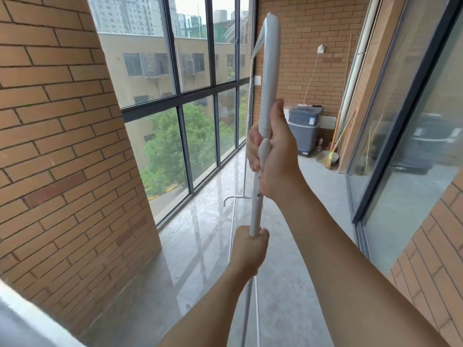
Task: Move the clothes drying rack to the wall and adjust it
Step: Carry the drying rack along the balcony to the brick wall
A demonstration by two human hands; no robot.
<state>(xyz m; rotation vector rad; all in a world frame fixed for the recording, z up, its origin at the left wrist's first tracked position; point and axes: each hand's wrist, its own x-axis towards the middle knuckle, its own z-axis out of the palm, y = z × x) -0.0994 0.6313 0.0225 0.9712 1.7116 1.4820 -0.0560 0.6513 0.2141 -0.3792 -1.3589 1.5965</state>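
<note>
The white metal clothes drying rack (269,71) stands right in front of me, its near upright post running from the top of the view down to the floor. My right hand (273,151) grips that post at mid-height, around a thicker white collar. My left hand (249,249) grips the thinner lower section of the same post further down. The rack's top bar bends away to the far side, and its far leg and foot bar (234,197) rest on the glossy floor near the window.
A brick wall (62,146) fills the left, and tall windows (195,108) run along the balcony's left side. A grey washing machine (304,128), broom and dustpan (328,156) stand at the far brick wall. Glass sliding doors (400,121) line the right.
</note>
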